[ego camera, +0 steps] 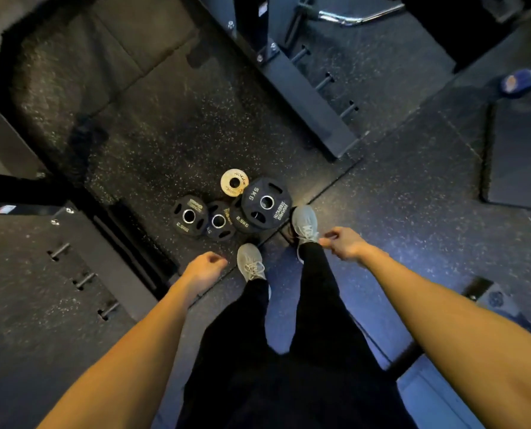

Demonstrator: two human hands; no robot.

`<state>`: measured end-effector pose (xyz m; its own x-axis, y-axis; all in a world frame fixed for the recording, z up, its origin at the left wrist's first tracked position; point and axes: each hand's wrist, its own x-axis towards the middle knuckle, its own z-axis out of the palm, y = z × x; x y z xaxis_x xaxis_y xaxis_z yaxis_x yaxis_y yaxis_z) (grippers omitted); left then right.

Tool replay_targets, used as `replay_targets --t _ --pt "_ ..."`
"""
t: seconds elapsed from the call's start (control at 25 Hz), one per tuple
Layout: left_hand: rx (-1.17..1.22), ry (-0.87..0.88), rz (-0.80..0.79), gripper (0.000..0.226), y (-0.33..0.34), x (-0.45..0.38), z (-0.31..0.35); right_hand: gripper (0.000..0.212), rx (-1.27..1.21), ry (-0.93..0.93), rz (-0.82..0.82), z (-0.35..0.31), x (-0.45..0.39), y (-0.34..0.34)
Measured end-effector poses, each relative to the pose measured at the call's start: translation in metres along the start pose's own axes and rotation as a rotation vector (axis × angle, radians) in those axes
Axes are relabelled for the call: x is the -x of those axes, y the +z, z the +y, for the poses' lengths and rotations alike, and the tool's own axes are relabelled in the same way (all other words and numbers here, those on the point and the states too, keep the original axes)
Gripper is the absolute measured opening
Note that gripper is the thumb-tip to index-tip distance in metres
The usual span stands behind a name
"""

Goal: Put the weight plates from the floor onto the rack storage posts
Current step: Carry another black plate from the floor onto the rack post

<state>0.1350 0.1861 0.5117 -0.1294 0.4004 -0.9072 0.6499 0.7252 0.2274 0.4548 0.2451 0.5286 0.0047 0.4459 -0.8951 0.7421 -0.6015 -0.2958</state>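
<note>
Several weight plates lie on the rubber floor just ahead of my feet. A black 5 kg plate point(265, 202) overlaps a 2.5 kg plate point(238, 220). To their left lie a small black plate point(219, 221) and another 2.5 kg plate point(189, 215). A small pale plate point(234, 182) lies behind them. My left hand point(204, 269) hangs below the plates, fingers loosely curled, holding nothing. My right hand point(343, 241) hangs near my right shoe, also loosely curled and holding nothing. Short storage posts point(326, 79) stick out of the rack base at the upper right, more posts point(83, 280) at the lower left.
A black rack beam point(301, 88) runs diagonally at the top centre. Another rack base point(35, 274) fills the lower left. A chrome curl bar point(360, 13) lies at the top right. A dark mat point(521, 150) lies at the right. My grey shoes point(304, 224) stand beside the plates.
</note>
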Motion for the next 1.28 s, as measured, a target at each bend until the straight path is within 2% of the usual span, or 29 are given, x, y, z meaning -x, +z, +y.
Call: replay_targets --t 0.24,0.36,0.56,0.68,0.76,0.84,1.0,1.12,1.28 --pt "0.207 -0.104 0.035 0.039 0.05 -0.16 0.026 0.042 0.164 -0.002 -0.04 -0.022 -0.208 -0.012" --pt "0.276 -0.153 0.048 0.041 0.085 -0.25 0.031 0.041 0.249 -0.048 0.003 -0.029 -0.314 -0.001" --pt "0.401 -0.288 0.139 0.049 0.155 -0.399 0.024 0.041 0.428 -0.114 0.081 -0.018 -0.482 0.038" --pt "0.453 -0.325 0.191 0.062 0.183 -0.47 0.018 0.053 0.475 -0.134 0.069 -0.007 -0.557 0.064" --pt "0.485 -0.327 0.198 0.064 0.195 -0.496 0.016 0.056 0.531 -0.158 0.033 -0.003 -0.593 0.081" --pt "0.469 -0.327 0.241 0.058 0.205 -0.515 0.015 0.051 0.604 -0.16 0.067 -0.003 -0.621 0.096" --pt "0.349 -0.34 0.338 0.061 0.221 -0.532 0.023 0.05 0.75 -0.203 0.098 -0.002 -0.646 0.106" --pt "0.372 -0.325 0.384 0.055 0.225 -0.537 0.022 0.036 0.797 -0.276 0.097 -0.002 -0.652 0.107" --pt "0.379 -0.317 0.35 0.054 0.221 -0.532 0.016 0.022 0.786 -0.266 0.034 -0.007 -0.645 0.101"
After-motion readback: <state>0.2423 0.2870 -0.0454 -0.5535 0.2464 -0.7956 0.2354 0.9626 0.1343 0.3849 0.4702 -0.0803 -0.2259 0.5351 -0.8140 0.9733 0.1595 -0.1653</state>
